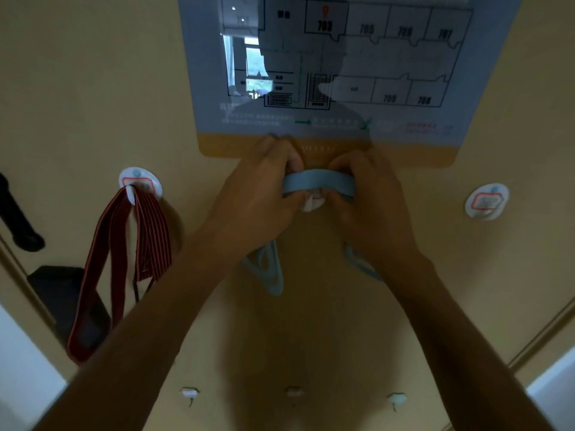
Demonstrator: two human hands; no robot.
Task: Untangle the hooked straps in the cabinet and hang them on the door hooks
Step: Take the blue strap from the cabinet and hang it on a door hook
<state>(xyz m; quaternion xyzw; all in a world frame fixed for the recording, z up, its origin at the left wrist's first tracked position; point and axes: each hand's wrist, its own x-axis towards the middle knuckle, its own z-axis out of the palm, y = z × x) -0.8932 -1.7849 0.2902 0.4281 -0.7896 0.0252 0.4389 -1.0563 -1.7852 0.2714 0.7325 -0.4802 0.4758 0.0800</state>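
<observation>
Two bare hands, left and right, held a flat light-blue elastic strap taut across the middle round white adhesive hook on a tan door, fingers curled tight on the band. Hanging looked under way; next, the band needed seating behind the hook's lip before release. A red striped strap hung from the left hook, a third hook sat rightward, and a glossy floor-plan sign hung above.

A floor plan sign on a door. Room numbers in black: 703, in a bold outline under a red pin, then 705 and 707 along the top row. Other numbers, legend lines and the round hook stickers are too blurred to read.
</observation>
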